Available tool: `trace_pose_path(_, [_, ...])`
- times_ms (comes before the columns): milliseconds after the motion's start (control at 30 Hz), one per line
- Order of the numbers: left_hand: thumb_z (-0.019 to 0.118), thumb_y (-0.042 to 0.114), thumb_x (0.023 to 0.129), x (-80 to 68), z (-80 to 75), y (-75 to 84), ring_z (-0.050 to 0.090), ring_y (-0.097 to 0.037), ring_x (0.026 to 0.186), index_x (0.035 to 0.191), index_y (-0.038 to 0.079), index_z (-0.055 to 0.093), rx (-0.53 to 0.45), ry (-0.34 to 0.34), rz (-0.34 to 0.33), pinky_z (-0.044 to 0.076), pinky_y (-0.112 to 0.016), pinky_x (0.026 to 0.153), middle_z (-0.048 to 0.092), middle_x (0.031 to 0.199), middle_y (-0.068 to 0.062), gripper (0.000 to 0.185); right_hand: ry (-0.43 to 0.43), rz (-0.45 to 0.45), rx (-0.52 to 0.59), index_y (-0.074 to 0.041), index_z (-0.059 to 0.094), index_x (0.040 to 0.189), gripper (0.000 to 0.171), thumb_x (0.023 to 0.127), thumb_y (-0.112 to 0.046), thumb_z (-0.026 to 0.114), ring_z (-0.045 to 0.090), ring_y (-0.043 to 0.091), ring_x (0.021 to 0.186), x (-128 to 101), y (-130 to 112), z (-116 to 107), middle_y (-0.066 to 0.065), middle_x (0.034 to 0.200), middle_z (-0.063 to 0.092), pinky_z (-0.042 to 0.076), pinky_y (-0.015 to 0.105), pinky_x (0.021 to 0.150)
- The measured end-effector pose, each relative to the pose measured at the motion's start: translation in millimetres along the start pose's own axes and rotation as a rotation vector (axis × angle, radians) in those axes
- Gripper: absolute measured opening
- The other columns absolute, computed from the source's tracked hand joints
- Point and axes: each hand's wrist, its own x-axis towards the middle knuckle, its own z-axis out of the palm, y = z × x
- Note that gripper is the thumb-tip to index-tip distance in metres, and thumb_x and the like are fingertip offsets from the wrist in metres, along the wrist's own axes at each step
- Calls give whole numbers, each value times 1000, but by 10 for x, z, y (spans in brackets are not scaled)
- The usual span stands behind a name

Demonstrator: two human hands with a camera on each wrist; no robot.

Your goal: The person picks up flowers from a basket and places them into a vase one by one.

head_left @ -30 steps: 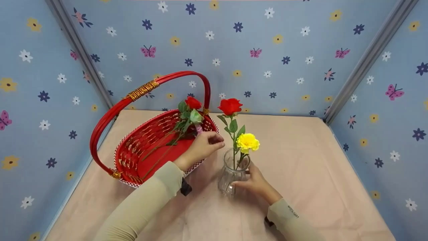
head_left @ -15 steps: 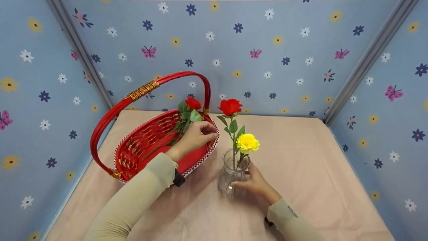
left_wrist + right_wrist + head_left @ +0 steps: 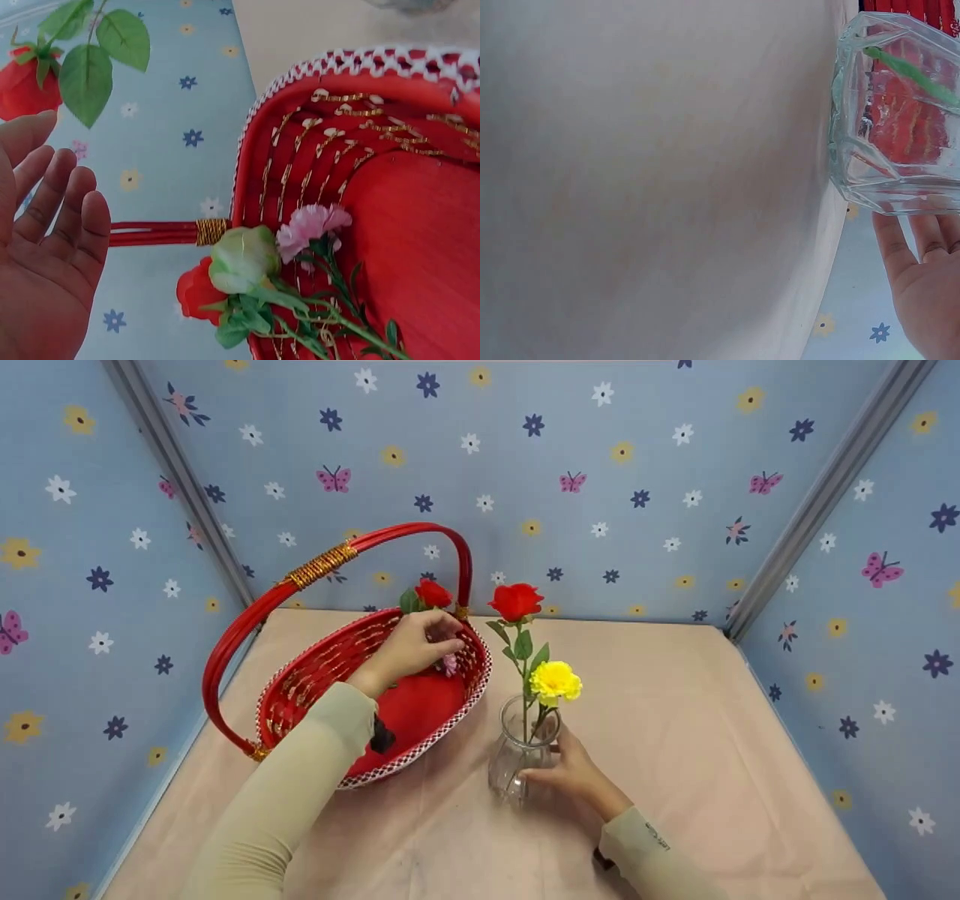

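Observation:
My left hand [image 3: 412, 645] hovers over the far end of a red woven basket [image 3: 409, 757], near the flowers inside it. Its fingers are loosely bent and hold nothing, as the left wrist view shows. Below them lie a pink carnation [image 3: 311, 229], a pale green rosebud [image 3: 244, 259] and a red rose [image 3: 196, 289], heads against the basket's end wall. My right hand [image 3: 576, 771] grips a clear glass vase [image 3: 504, 769] from its right side, thumb in front. In the vase stand a red rose [image 3: 516, 601] and a yellow flower [image 3: 556, 681], both upright.
The basket's tall red handle [image 3: 274, 600], wrapped in gold cord, arches over it on the left. A pale pink cloth [image 3: 697, 720] covers the table. Blue flower-patterned panels [image 3: 570, 442] enclose the back and both sides.
My left hand has moved left, away from the vase and in over the basket, now covering the green rosebud in the head view. My right hand and the vase have stayed put.

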Motion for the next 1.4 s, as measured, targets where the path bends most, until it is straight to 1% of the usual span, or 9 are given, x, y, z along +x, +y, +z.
trace_pose_path(100, [78,14,101,24,-74,-9,68,-23,97,122,5,77,17,1,8,55,-33,89,77,110,-12,23,-4,16,10,4,36,162,110,76,-20,100,57,42,141,-3,-8,-4,24,154,59,49,59,115])
trace_pose_path(200, [78,15,101,32,-135,-50,68,-24,95,121,6,76,27,10,0,56,-32,87,76,108,-11,22,-12,29,10,4,34,164,113,77,-22,100,55,42,143,-3,-17,-3,25,157,56,49,60,116])
trace_pose_path(300, [80,17,100,23,-179,-126,67,-23,97,121,7,75,36,20,-15,57,-32,87,75,109,-12,24,-15,34,8,4,31,166,115,78,-25,99,55,43,144,-12,-32,-4,25,159,54,48,61,116])
trace_pose_path(367, [81,17,99,7,-199,-188,67,-24,100,122,5,75,33,23,-25,57,-36,91,75,112,-15,27,-17,37,16,3,31,166,115,78,-25,99,55,43,144,-19,-41,0,25,159,54,48,62,116])
trace_pose_path(567, [85,15,95,-38,-251,-406,68,-37,115,128,2,73,31,24,-56,56,-50,103,74,123,-19,37,-7,10,22,2,39,160,106,77,-23,100,57,44,141,-21,-21,19,26,154,58,49,61,115])
trace_pose_path(733, [86,16,95,-75,-298,-550,66,-43,123,132,3,71,44,8,-105,55,-54,108,71,129,-19,42,0,-8,10,3,41,159,106,76,-23,100,58,44,140,-16,-16,12,27,154,58,50,60,114])
trace_pose_path(967, [86,17,95,-141,-335,-722,63,-45,127,138,2,67,49,-18,-148,52,-58,112,65,138,-28,49,5,1,7,7,40,158,107,75,-19,101,58,44,138,0,-2,8,26,151,60,50,59,114])
trace_pose_path(1233, [85,16,95,-224,-334,-870,60,-41,132,145,0,62,46,-31,-208,49,-60,115,63,145,-27,58,5,-14,12,6,39,159,109,74,-21,102,59,43,137,6,-1,10,26,150,61,52,57,112])
trace_pose_path(1400, [85,15,95,-264,-321,-947,59,-45,135,147,-4,60,46,-41,-227,48,-61,117,62,146,-29,61,8,-22,24,7,40,158,109,73,-23,102,60,42,136,7,-2,5,26,148,62,53,57,111])
